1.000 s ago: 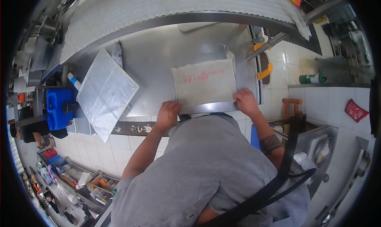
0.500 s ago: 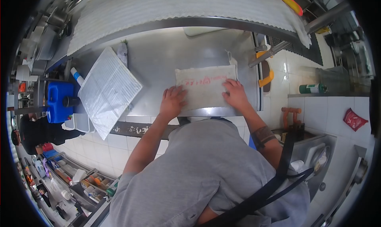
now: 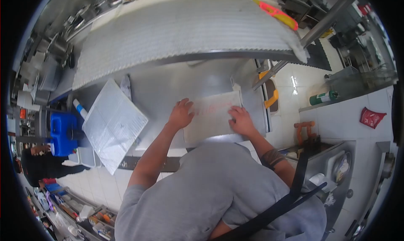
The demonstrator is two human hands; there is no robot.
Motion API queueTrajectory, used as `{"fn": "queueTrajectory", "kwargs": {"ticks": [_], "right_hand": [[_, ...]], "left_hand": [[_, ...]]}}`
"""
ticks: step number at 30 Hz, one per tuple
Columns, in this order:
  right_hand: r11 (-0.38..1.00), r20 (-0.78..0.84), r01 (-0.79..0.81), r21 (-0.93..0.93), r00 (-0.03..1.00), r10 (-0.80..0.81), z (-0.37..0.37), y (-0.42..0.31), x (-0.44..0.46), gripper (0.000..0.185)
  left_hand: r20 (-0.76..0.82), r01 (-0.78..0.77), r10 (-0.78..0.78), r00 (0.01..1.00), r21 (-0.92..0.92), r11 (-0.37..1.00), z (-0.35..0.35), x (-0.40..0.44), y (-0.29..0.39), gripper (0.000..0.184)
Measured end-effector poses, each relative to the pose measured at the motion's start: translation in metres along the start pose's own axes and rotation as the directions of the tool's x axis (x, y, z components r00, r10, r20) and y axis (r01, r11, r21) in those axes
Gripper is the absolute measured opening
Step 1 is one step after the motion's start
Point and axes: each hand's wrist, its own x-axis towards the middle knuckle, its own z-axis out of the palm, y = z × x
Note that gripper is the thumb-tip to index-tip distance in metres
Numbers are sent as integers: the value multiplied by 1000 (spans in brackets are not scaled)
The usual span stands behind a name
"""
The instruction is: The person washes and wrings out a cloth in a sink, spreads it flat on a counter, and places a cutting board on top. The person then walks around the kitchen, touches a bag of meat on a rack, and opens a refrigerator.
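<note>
A beige cloth (image 3: 212,121) with faint red markings lies flat on the steel counter (image 3: 168,85). At its left edge is my left hand (image 3: 182,114), fingers apart. My right hand (image 3: 242,121) rests on the right side of the cloth with its fingers spread. A small tie or string (image 3: 235,85) sticks up at the cloth's far right corner. To the left, a translucent ribbed sheet or wrapped panel (image 3: 114,125) lies at an angle on the counter.
A shelf covered with ribbed liner (image 3: 181,28) spans the far side. A blue jug (image 3: 64,133) stands at the left, near a person in dark clothes (image 3: 42,165). Yellow handles (image 3: 271,98) are past the counter's right end. A green bottle (image 3: 323,97) lies farther right.
Both hands have moved from the cloth's near corners farther up its sides, and their fingers have spread. The view has tilted, showing more of the shelf. The dark-clothed person at left has shifted.
</note>
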Motion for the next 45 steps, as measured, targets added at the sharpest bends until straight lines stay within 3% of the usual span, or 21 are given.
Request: {"fn": "queueTrajectory", "kwargs": {"ticks": [2, 6, 8, 10, 12, 16, 19, 28, 45], "right_hand": [[1000, 16, -4, -8, 1000, 4, -2, 1, 2, 37], [998, 32, -54, -27, 998, 55, -6, 2, 10, 34], [996, -62, -74, -39, 996, 72, -11, -2, 23, 34], [998, -171, -68, -17, 983, 64, -17, 3, 50, 35], [999, -255, -40, 20, 966, 44, -19, 15, 83, 37], [992, -201, -122, 39, 971, 127, -28, 34, 160, 38], [993, -330, -119, -19, 938, 107, -23, 40, 204, 31], [958, -395, -253, -137, 901, 182, -30, 112, 271, 29], [944, -390, -306, -124, 890, 237, -30, 131, 277, 26]], "left_hand": [[7, 14, -14, 1000, -54, 998, -12, 35, 4, 52], [-60, -126, 124, 990, -30, 992, -12, 115, -9, 56], [-25, -43, 44, 999, 20, 999, -10, 150, -16, 55], [373, 148, -183, 909, 122, 981, -70, 170, 30, 56], [410, 182, -241, 880, 178, 967, -72, 186, 27, 56], [337, 222, -270, 902, 174, 959, -51, 207, -17, 56], [304, 249, -288, 908, 161, 955, -49, 210, -34, 55], [204, 381, -391, 898, 88, 920, -49, 197, -61, 54], [113, 513, -511, 852, 14, 858, -59, 183, -85, 53]]}}
